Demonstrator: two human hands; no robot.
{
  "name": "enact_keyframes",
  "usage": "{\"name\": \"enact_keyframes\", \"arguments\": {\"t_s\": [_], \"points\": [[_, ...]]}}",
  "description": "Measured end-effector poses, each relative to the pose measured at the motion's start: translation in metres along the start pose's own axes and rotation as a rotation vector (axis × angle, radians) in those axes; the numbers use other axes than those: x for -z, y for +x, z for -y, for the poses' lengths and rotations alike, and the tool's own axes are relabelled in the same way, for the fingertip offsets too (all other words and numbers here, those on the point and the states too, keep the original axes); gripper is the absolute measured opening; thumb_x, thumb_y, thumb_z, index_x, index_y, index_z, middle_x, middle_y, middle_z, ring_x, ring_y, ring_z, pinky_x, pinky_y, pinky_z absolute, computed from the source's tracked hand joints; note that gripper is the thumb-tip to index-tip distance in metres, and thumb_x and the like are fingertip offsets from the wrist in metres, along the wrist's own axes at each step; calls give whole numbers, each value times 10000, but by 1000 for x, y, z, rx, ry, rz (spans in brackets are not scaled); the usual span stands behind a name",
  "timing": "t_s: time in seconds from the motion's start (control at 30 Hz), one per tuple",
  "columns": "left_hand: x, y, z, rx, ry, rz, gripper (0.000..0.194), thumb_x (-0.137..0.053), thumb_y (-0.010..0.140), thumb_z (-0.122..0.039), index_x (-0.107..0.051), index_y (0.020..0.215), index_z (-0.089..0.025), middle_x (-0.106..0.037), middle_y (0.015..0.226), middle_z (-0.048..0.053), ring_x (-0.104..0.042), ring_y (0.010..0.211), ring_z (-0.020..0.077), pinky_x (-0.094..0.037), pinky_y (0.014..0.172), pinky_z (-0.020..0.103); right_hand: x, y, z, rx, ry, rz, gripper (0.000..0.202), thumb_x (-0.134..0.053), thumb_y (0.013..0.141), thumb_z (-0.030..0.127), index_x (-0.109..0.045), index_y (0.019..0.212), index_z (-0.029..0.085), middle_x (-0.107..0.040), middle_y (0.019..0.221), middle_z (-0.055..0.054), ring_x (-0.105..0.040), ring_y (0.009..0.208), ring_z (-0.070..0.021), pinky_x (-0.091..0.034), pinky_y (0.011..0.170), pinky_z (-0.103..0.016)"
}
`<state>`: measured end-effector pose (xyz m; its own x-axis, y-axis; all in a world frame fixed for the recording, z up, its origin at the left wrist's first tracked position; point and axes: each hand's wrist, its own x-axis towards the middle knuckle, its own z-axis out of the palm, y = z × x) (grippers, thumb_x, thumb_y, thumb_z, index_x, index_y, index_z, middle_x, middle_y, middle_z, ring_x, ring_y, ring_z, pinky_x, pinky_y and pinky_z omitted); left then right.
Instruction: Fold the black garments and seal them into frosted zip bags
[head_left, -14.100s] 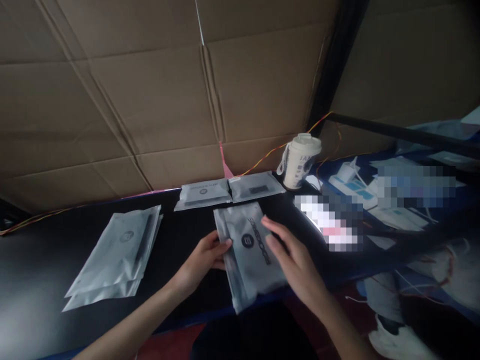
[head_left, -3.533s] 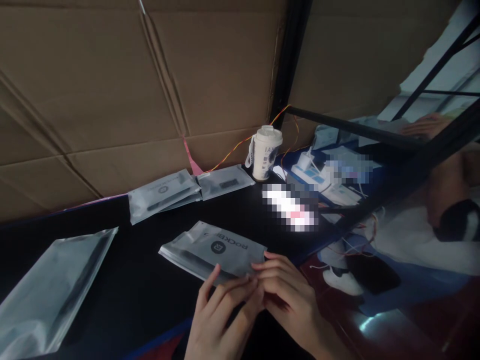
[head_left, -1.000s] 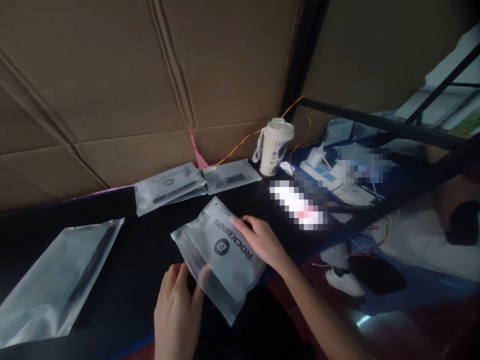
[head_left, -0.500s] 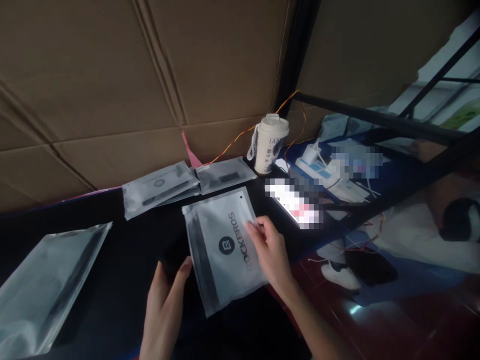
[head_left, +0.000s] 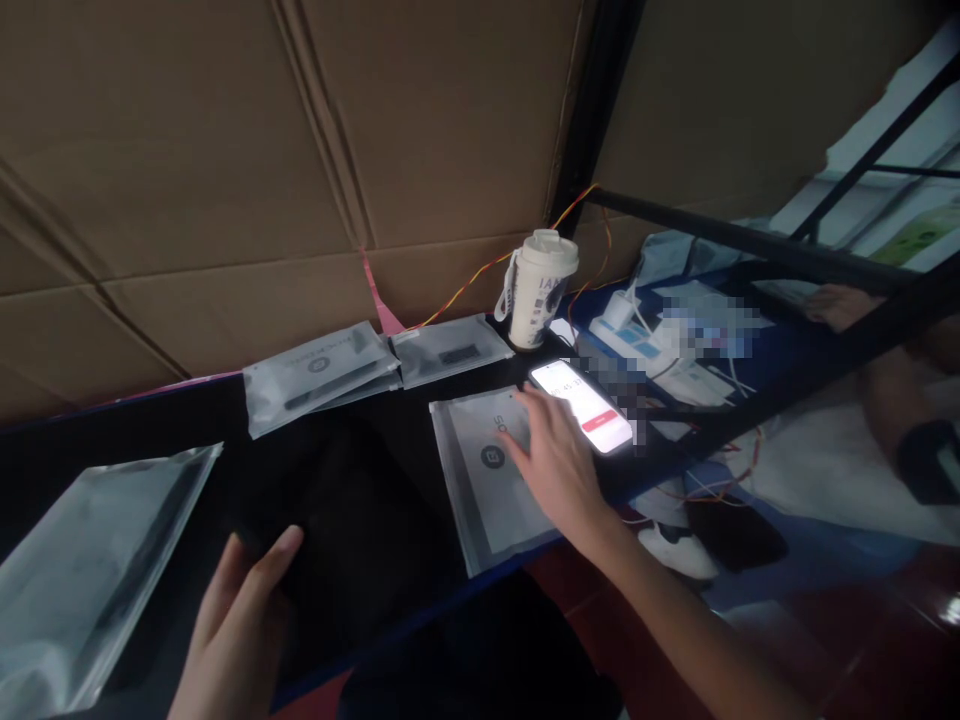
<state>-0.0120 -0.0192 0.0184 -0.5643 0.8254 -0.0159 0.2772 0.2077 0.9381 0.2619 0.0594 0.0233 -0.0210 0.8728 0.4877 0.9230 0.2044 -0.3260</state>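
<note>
My left hand (head_left: pixel 244 620) is low on the left, thumb over curled fingers, closed on the edge of a dark, soft-looking piece of black fabric (head_left: pixel 360 500). Its outline blends into the black tabletop. My right hand (head_left: pixel 559 465) lies with fingers apart on a frosted zip bag (head_left: pixel 480 510) with a round black logo and lettering. The bag lies flat near the table's front edge, partly covered by that hand. Just beyond the fingertips is a lit phone (head_left: pixel 600 425).
More frosted zip bags (head_left: pixel 319 375) lie along the cardboard wall (head_left: pixel 450 130), and a large zip bag (head_left: pixel 82 570) is at left. A lidded paper cup (head_left: pixel 541 290) stands at the back. Right of it are a power strip (head_left: pixel 637 340), cables and a dark metal frame (head_left: pixel 750 235). Another person's arm (head_left: pixel 892 390) shows at right.
The logo bag has moved right and now lies on the table beside the phone, with my right hand open on it. My left hand has moved left with the black fabric.
</note>
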Motion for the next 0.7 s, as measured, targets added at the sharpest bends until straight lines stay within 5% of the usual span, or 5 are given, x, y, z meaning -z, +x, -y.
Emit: {"name": "enact_keyframes", "arguments": {"t_s": [0.1,0.23,0.3,0.47,0.7], "points": [[-13,-3,-5,167,-124,179,473,-645,786,-471,-561,1226,-318,-674,1170,56,-669,997,289,-579,687,354,-14,-2,6,106,22,242,512,-472,932,409,-453,1358,125,-428,1438,-204,-374,1345,-341,-343,1061,-546],[-37,2,-16,14,6,462,423,-601,792,-536,-569,1096,-243,-692,999,62,-677,879,268,-557,670,341,-30,-6,2,173,-19,392,593,-472,920,478,-422,1409,146,-334,1508,-194,-238,1412,-356,-237,1107,-590],[-45,3,-18,-150,201,340,488,-543,805,-588,-537,1120,-215,-669,961,78,-662,868,283,-545,686,377,-32,-7,-2,196,-14,368,659,-462,894,576,-444,1398,152,-339,1508,-185,-229,1416,-349,-214,1121,-580],[-44,-11,-25,-522,527,-110,633,-466,859,-566,-434,1334,-149,-500,1298,183,-519,1171,349,-423,973,508,-27,-6,-7,221,9,324,721,-406,872,664,-471,1383,160,-377,1493,-163,-273,1402,-334,-228,1127,-552],[-47,-40,-26,-785,721,263,483,-446,894,-557,-553,1201,-200,-629,1133,116,-592,1041,302,-512,858,432,-28,-4,-12,204,29,315,696,-464,860,641,-489,1371,169,-393,1483,-162,-285,1397,-333,-241,1122,-550]]}}
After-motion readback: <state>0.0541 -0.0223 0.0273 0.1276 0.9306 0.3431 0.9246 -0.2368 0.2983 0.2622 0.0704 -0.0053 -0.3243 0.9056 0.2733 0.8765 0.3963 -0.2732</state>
